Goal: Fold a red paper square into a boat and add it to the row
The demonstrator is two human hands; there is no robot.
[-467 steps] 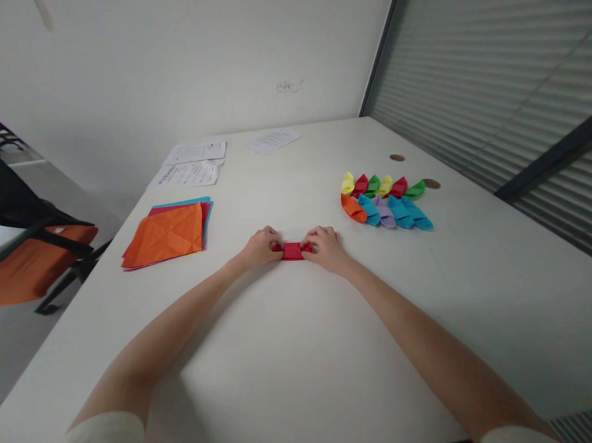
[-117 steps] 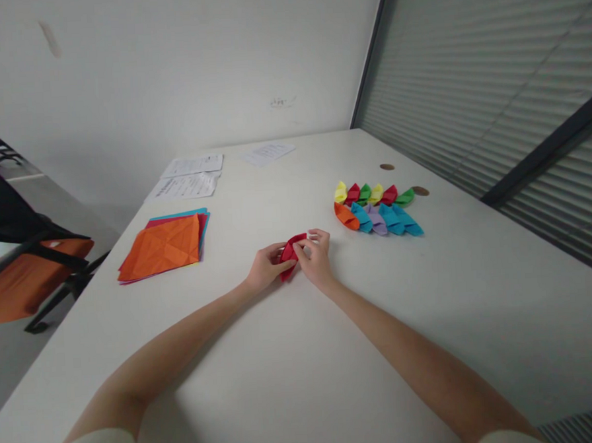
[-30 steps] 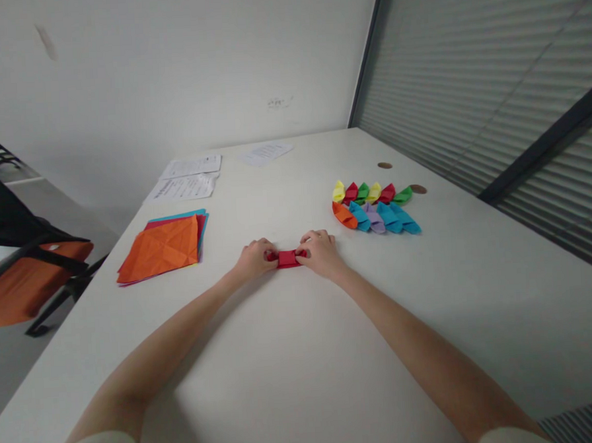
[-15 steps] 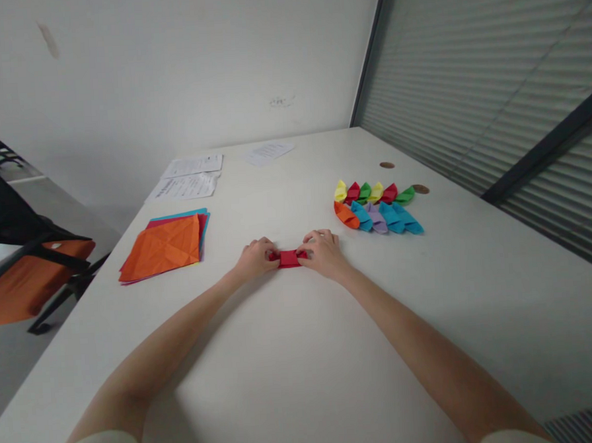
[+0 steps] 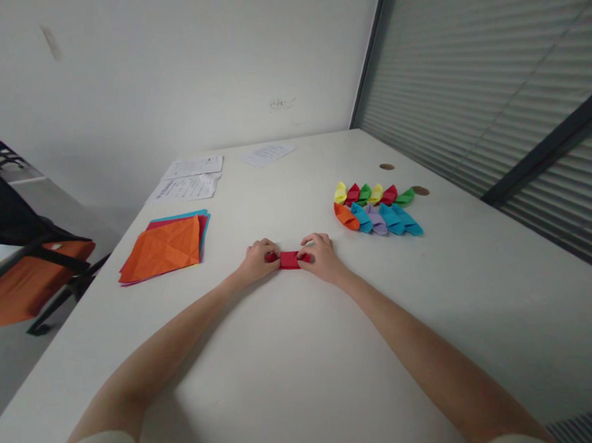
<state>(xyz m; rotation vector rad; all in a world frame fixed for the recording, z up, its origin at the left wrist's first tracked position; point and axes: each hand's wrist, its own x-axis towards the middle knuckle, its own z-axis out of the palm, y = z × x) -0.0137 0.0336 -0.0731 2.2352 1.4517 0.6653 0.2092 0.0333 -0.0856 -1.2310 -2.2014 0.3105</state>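
A small folded strip of red paper (image 5: 289, 260) lies on the white table in front of me. My left hand (image 5: 259, 260) pinches its left end, fingers curled over it. At the right end, my right hand (image 5: 322, 256) grips the paper between thumb and fingers. Both ends are partly covered by my fingers; the flat middle shows between them. To the right of my right hand lie two rows of folded paper pieces: a back row (image 5: 375, 193) in yellow, red and green, and a front row (image 5: 375, 218) in orange, blue and lilac.
On the left sits a stack of coloured paper sheets (image 5: 165, 245), orange on top. Printed pages (image 5: 189, 177) lie behind it, with another sheet (image 5: 269, 155) near the wall. An orange chair (image 5: 41, 274) stands left of the table; blinds (image 5: 487, 72) run along the right.
The fingers of my right hand have shifted slightly on the right end of the red paper, showing a bit more of it. Otherwise little differs.
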